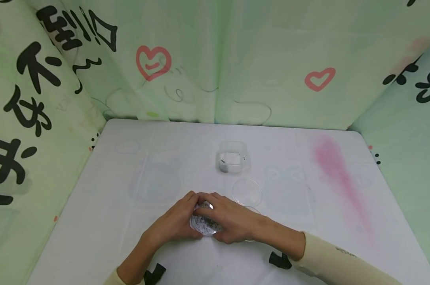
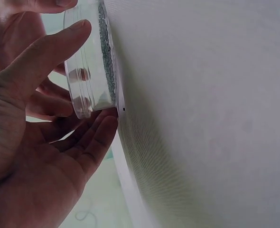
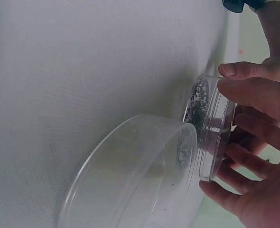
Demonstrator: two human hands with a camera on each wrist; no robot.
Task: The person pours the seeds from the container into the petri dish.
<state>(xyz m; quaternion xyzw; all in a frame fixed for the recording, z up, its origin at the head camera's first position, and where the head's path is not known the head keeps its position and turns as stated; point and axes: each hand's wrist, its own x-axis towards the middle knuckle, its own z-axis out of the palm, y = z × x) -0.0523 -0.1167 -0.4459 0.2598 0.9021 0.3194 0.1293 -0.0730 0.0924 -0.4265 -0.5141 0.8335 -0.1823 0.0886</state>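
Both hands were grasping a shallow clear dish holding dark specks, which stood on the white table. The left hand curled thumb and fingers round its rim from one side; the right hand gripped the opposite rim, fingers bent over the lid. The step in hand appeared to be seating or loosening that lid; the next move would call for an even, level grip. Just beyond the right fingers lay an empty clear dish; farther off stood a small clear container.
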